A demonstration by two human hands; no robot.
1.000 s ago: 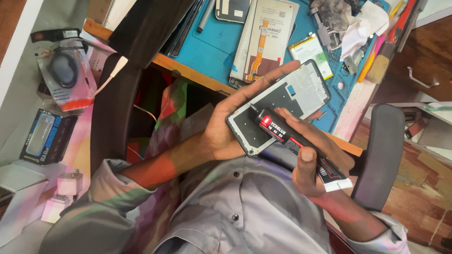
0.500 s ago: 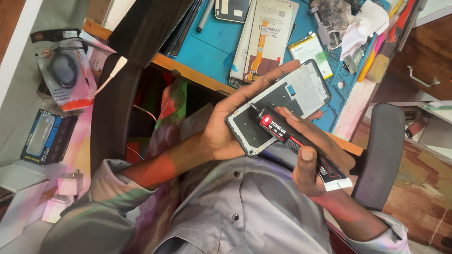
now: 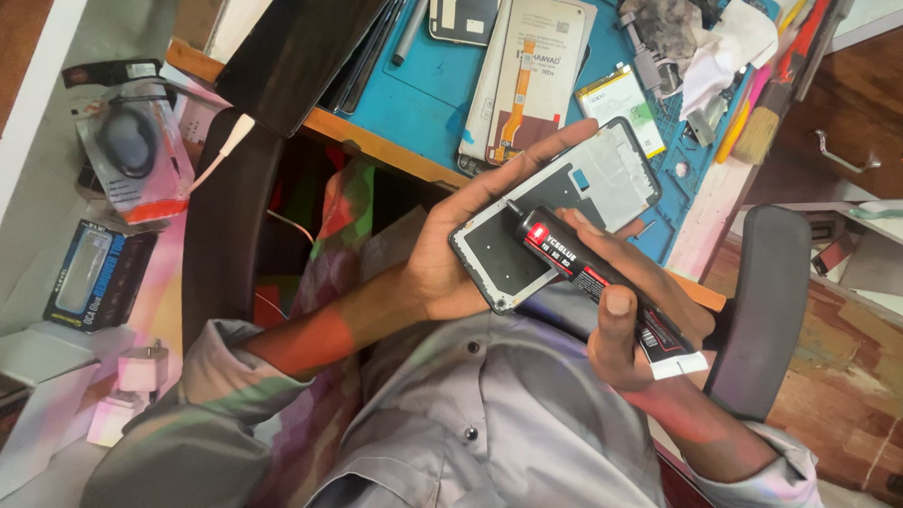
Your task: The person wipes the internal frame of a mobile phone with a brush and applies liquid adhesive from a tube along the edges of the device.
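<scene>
left hand (image 3: 452, 269) clamped around phone frame (image 3: 560, 215) above the lap, near the table (image 3: 416, 95). right hand (image 3: 634, 328) closed on black glue tube (image 3: 592, 274), nozzle at frame's edge. gluing seems barely begun; no bead visible.

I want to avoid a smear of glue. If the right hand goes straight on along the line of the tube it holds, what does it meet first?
Most likely the phone frame. The right hand points the black glue tube up and left, and its nozzle is already at the frame, held in the left hand. Whether it touches is unclear.
</scene>
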